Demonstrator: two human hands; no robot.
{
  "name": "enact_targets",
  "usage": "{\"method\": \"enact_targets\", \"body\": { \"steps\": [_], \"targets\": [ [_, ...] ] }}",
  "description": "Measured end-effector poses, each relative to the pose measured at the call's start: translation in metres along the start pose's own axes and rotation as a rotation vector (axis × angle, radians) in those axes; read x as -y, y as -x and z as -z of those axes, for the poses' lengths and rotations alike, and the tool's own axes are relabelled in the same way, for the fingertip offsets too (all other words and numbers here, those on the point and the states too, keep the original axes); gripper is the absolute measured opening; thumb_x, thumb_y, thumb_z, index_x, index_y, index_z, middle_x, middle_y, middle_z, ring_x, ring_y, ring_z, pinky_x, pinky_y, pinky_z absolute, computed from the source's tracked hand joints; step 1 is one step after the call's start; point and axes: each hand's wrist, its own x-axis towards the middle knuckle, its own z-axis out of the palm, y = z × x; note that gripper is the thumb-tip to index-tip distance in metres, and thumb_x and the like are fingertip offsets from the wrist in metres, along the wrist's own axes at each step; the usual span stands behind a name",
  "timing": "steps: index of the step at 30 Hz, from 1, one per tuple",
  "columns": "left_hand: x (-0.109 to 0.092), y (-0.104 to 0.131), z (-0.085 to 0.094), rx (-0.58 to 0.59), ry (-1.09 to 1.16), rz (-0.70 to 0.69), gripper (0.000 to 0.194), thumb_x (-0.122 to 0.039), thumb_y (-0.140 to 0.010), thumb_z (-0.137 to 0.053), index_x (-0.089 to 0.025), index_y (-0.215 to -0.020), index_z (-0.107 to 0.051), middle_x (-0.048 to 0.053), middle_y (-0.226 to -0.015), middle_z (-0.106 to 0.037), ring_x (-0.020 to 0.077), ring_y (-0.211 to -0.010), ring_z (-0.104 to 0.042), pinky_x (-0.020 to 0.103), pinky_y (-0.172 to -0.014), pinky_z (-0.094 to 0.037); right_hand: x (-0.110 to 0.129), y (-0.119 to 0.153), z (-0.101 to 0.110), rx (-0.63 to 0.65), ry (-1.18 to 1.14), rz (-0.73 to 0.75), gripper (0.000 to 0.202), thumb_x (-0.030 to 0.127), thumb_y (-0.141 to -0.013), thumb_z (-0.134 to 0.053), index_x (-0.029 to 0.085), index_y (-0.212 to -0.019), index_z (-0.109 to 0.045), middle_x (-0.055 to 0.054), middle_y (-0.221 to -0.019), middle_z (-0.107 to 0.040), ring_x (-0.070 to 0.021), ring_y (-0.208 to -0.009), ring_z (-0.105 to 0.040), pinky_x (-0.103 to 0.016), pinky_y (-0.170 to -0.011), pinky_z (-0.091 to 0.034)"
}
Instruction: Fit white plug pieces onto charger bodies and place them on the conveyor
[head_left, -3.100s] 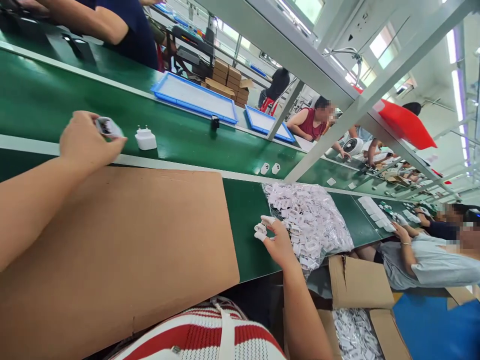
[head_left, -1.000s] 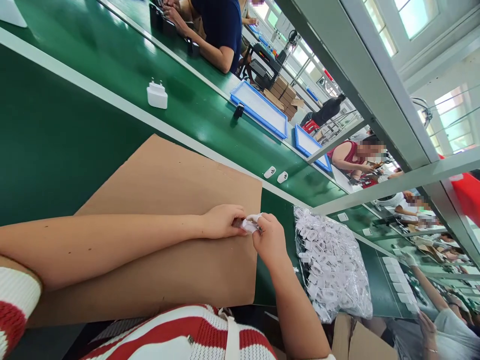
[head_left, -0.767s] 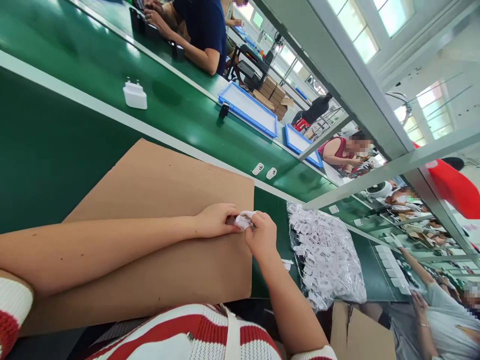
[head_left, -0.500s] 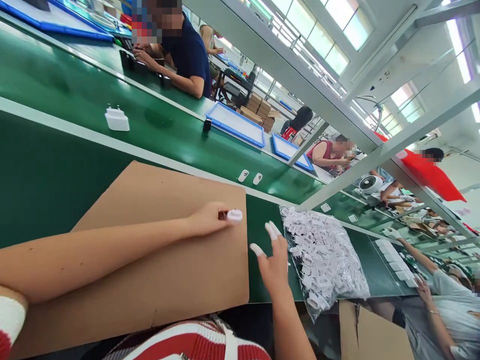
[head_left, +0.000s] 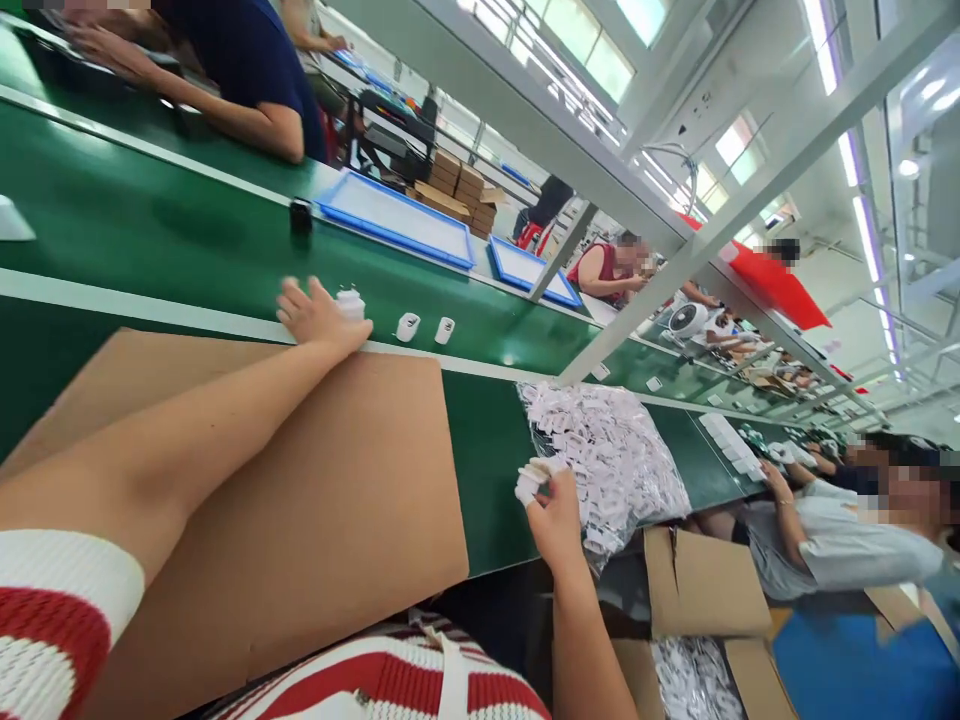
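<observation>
My left hand (head_left: 322, 318) reaches over the green belt, its fingers spread. A white plug charger (head_left: 350, 304) with two prongs pointing up stands on the belt between its thumb and forefinger, seemingly ungripped. Nearer my body, my right hand (head_left: 556, 505) pinches a small white plastic charger part (head_left: 529, 483) in fingers wearing white finger cots. Just beyond that hand lies a clear plastic bag (head_left: 611, 450) full of similar white parts. A large brown cardboard sheet (head_left: 352, 480) is spread under my left forearm.
Two small white pieces, a nearer one (head_left: 408, 326) and a farther one (head_left: 445, 330), sit on the belt. Blue-rimmed trays (head_left: 397, 222) line its far side. A metal post (head_left: 637, 285) slants overhead. Co-workers sit opposite and to the right, above an open carton (head_left: 705, 580).
My left hand has moved forward from the cardboard to the belt, and the white piece is out of its pinch. The right hand has closed on a white part. The view has shifted right.
</observation>
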Motion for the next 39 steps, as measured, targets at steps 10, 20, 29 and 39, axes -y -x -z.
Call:
{"method": "enact_targets", "body": {
  "steps": [10,20,29,39],
  "targets": [
    [-0.022,-0.011,-0.037,0.048,-0.219,0.077,0.06,-0.062,-0.092,-0.053,-0.007,-0.112,-0.066,0.016,-0.117,-0.064,0.0398,-0.127,-0.036,0.047,-0.099,-0.025,0.041,0.004,-0.024,0.124,-0.458,-0.244,0.042,0.034,-0.078,-0.078,0.025,-0.112,-0.056,-0.005,-0.103,-0.076,-0.0184,-0.083,-0.074,-0.031,-0.067,-0.062],
    [-0.039,0.104,0.003,0.239,-0.013,-0.315,0.038,-0.053,-0.089,-0.061,-0.019,-0.101,-0.075,0.011,-0.106,-0.073,0.0327,-0.113,-0.054,0.046,-0.096,-0.033,0.048,0.0,-0.034,0.286,-0.525,-0.248,0.036,0.041,-0.083,-0.073,0.025,-0.114,-0.069,-0.007,-0.108,-0.077,-0.0152,-0.074,-0.07,-0.025,-0.056,-0.05],
    [-0.024,0.171,0.004,0.497,0.255,-0.413,0.039,-0.058,-0.085,-0.068,-0.023,-0.102,-0.072,0.005,-0.105,-0.074,0.028,-0.103,-0.06,0.041,-0.093,-0.04,0.052,-0.026,-0.071,0.219,-0.479,-0.334,0.038,0.043,-0.07,-0.084,0.018,-0.095,-0.072,-0.006,-0.086,-0.076,-0.0114,-0.057,-0.058,-0.022,-0.046,-0.038],
    [-0.015,0.167,0.0,0.51,0.271,-0.509,0.028,-0.047,-0.089,-0.07,-0.021,-0.095,-0.074,0.006,-0.095,-0.071,0.0263,-0.096,-0.059,0.037,-0.086,-0.042,0.07,-0.027,-0.109,0.166,-0.387,-0.18,0.057,0.039,-0.076,-0.078,0.021,-0.127,-0.062,0.004,-0.076,-0.062,-0.01,-0.06,-0.056,-0.024,-0.056,-0.046]
  ]
}}
